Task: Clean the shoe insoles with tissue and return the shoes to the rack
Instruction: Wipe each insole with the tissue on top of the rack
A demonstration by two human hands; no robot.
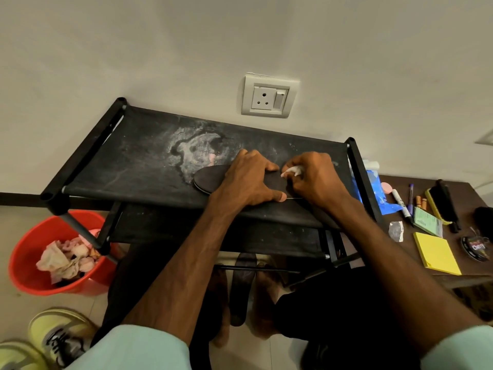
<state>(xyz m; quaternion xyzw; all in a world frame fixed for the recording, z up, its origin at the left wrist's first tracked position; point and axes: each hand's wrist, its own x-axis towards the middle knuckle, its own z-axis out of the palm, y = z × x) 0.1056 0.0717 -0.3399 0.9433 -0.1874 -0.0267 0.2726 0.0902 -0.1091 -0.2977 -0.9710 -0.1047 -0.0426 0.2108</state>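
- On the top shelf of the black rack, at the middle of the frame, the dark insole lies flat, its rounded end pointing to the left.
- Your left grip holds the insole across its width: the thumb lies along the near edge and the bent fingers reach over the far edge.
- Your right grip sits just right of the left one, its fingers curled and pinching a small wad of white tissue. The tissue touches the insole's top face right beside your left fingertips.
- A pale, dusty stain marks the shelf fabric just beyond the insole.
- Under the rack, at the lower middle of the frame, a second insole lies on the floor.
- At the lower left stands a red bucket holding crumpled tissues. Below it, in the bottom left corner, sits a pair of yellow-green sneakers.
- At the right edge, the brown counter carries a yellow sticky-note pad, markers and a brush. A blue plastic bag lies against the rack's side.
- A wall socket is set in the white wall above the rack.
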